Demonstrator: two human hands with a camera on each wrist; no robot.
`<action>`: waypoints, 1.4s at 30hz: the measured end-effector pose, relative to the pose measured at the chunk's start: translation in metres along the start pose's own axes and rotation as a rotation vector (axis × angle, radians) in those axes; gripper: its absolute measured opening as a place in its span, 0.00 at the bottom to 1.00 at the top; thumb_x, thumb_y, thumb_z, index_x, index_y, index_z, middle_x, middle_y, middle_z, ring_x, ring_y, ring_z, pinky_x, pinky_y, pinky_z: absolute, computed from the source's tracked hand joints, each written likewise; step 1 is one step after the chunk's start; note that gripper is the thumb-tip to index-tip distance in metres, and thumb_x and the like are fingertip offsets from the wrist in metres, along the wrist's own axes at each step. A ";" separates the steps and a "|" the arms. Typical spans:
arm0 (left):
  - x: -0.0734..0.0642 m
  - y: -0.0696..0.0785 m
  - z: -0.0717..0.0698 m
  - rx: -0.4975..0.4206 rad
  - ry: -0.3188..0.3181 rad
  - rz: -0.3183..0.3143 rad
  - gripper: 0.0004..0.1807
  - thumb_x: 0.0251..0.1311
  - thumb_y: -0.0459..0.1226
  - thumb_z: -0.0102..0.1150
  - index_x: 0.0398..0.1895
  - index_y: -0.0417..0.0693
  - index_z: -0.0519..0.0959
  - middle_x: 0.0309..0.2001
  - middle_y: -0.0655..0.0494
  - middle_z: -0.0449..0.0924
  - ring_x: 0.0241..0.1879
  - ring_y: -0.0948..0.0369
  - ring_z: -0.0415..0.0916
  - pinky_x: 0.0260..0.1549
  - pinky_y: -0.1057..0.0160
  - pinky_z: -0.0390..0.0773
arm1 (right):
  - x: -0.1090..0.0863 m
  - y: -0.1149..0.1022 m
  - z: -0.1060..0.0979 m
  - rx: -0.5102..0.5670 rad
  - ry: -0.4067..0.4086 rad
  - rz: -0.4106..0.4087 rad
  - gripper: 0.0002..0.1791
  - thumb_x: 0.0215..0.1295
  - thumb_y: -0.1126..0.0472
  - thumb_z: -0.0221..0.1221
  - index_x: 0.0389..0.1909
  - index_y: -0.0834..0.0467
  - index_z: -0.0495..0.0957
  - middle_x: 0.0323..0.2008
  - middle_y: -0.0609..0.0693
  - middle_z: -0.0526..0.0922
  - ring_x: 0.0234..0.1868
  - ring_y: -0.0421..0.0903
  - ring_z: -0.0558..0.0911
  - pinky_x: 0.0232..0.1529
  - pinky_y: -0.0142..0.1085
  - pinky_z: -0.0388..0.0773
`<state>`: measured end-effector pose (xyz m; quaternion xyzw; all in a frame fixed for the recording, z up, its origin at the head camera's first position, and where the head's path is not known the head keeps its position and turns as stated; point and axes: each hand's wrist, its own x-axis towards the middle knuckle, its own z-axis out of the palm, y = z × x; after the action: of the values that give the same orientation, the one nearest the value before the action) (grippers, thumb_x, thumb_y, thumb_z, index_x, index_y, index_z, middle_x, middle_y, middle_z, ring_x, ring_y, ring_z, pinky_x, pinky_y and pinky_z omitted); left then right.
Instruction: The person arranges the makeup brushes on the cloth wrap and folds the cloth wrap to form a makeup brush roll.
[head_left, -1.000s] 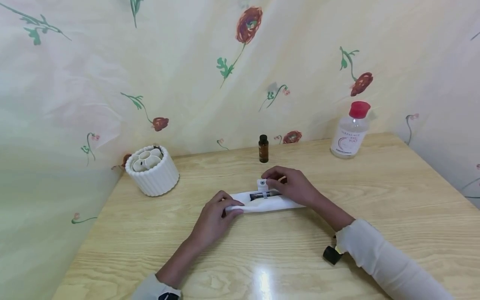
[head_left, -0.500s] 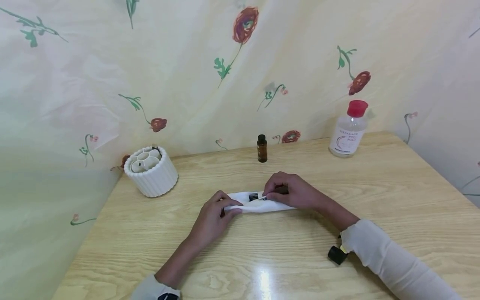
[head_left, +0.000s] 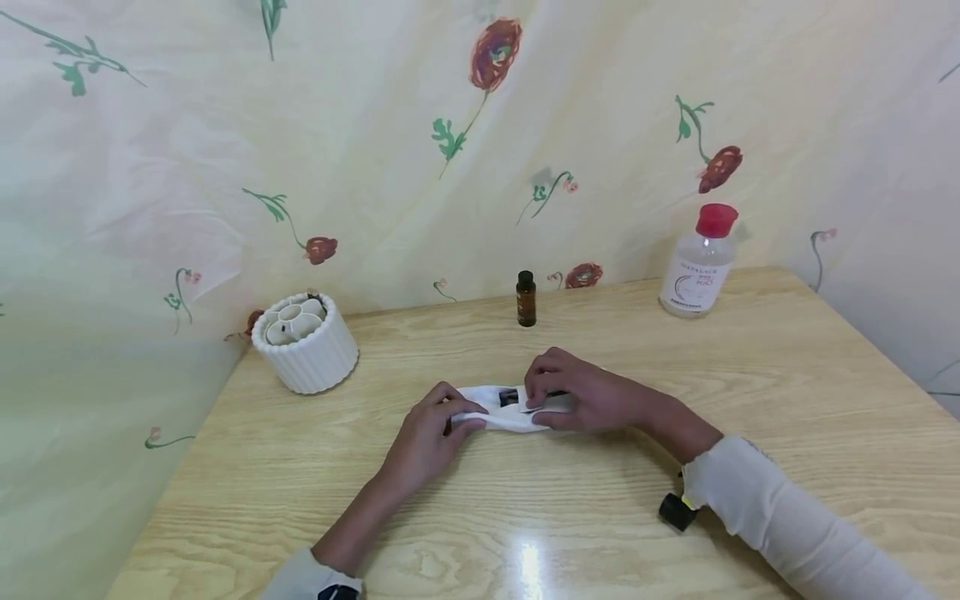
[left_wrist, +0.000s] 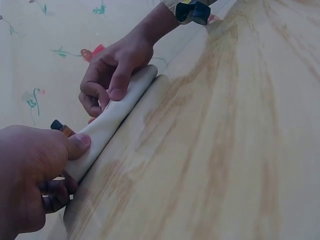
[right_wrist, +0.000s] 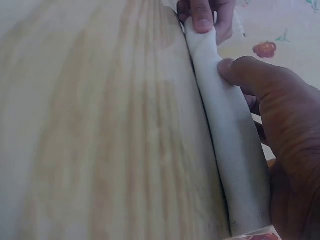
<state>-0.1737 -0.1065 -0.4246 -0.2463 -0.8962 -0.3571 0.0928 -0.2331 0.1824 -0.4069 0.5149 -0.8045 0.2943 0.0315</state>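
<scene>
A long white soft pouch [head_left: 504,419] lies on the wooden table, its slit facing up. Inside the slit shows a dark shiny item [head_left: 508,397], its kind not clear. My left hand [head_left: 427,433] grips the pouch's left end, thumb on the near side and fingers over the far side. With the right hand [head_left: 588,392] I pinch the pouch right of its middle, fingers on the small white snap tab [head_left: 523,397] and thumb on the near wall. In the right wrist view the thumb presses the smooth pouch side [right_wrist: 227,130]. The pouch's right end is hidden in the head view.
Behind the pouch stands a small brown bottle [head_left: 527,300] with a black cap. A clear bottle [head_left: 697,271] with a red cap is at the back right. A white ribbed round holder [head_left: 315,354] with compartments sits at the back left, near the patterned curtain [head_left: 375,167].
The snap tab stood upright earlier; my right hand has folded it down toward the near side. The right thumb has since moved onto the pouch's near wall. My left hand stays put.
</scene>
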 end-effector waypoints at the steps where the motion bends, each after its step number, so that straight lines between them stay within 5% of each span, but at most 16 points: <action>1: 0.000 0.000 0.000 0.002 -0.001 0.001 0.06 0.63 0.43 0.67 0.42 0.60 0.87 0.40 0.67 0.72 0.28 0.69 0.68 0.26 0.69 0.72 | 0.000 0.000 0.000 -0.020 0.005 -0.018 0.07 0.65 0.53 0.68 0.35 0.43 0.77 0.46 0.39 0.77 0.51 0.40 0.70 0.52 0.38 0.69; 14: -0.001 0.002 -0.003 0.013 0.014 0.036 0.06 0.62 0.42 0.68 0.42 0.59 0.88 0.40 0.65 0.73 0.28 0.70 0.67 0.27 0.68 0.72 | 0.007 -0.004 0.006 -0.115 -0.036 -0.011 0.05 0.67 0.54 0.62 0.37 0.43 0.75 0.47 0.37 0.73 0.52 0.42 0.67 0.53 0.40 0.69; 17: -0.003 0.000 -0.004 0.013 0.007 0.034 0.06 0.63 0.41 0.68 0.42 0.60 0.87 0.40 0.65 0.73 0.28 0.69 0.68 0.27 0.69 0.72 | 0.004 -0.006 0.006 -0.073 -0.039 0.063 0.07 0.68 0.52 0.63 0.42 0.44 0.75 0.47 0.37 0.74 0.52 0.41 0.69 0.53 0.40 0.70; 22: -0.009 0.000 -0.006 0.006 -0.071 0.013 0.09 0.66 0.44 0.65 0.48 0.63 0.84 0.46 0.66 0.70 0.32 0.68 0.69 0.32 0.68 0.74 | -0.007 -0.017 0.000 -0.074 -0.046 0.264 0.23 0.71 0.41 0.58 0.60 0.47 0.70 0.56 0.39 0.72 0.58 0.41 0.72 0.60 0.41 0.71; 30: -0.025 -0.001 -0.026 0.251 -0.064 -0.014 0.35 0.67 0.63 0.52 0.69 0.54 0.69 0.65 0.52 0.64 0.63 0.53 0.61 0.56 0.47 0.66 | -0.058 -0.037 -0.020 -0.500 0.031 0.390 0.47 0.70 0.31 0.50 0.79 0.54 0.51 0.76 0.53 0.57 0.76 0.57 0.54 0.72 0.56 0.51; 36: -0.044 -0.012 -0.048 0.425 -0.075 -0.115 0.45 0.68 0.68 0.43 0.79 0.53 0.54 0.77 0.41 0.49 0.76 0.41 0.43 0.66 0.32 0.45 | -0.108 -0.039 -0.035 -0.576 0.096 0.537 0.51 0.66 0.34 0.57 0.81 0.51 0.45 0.79 0.54 0.48 0.78 0.60 0.46 0.71 0.65 0.39; 42: -0.058 -0.022 -0.063 0.485 -0.146 -0.223 0.45 0.67 0.70 0.38 0.82 0.64 0.46 0.81 0.48 0.35 0.78 0.43 0.26 0.67 0.30 0.29 | -0.141 -0.036 -0.048 -0.632 0.075 0.645 0.53 0.63 0.31 0.58 0.81 0.47 0.46 0.79 0.56 0.49 0.79 0.59 0.42 0.68 0.69 0.29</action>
<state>-0.1358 -0.1855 -0.4119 -0.1420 -0.9814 -0.1214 0.0442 -0.1490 0.3103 -0.4017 0.1919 -0.9725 0.0474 0.1231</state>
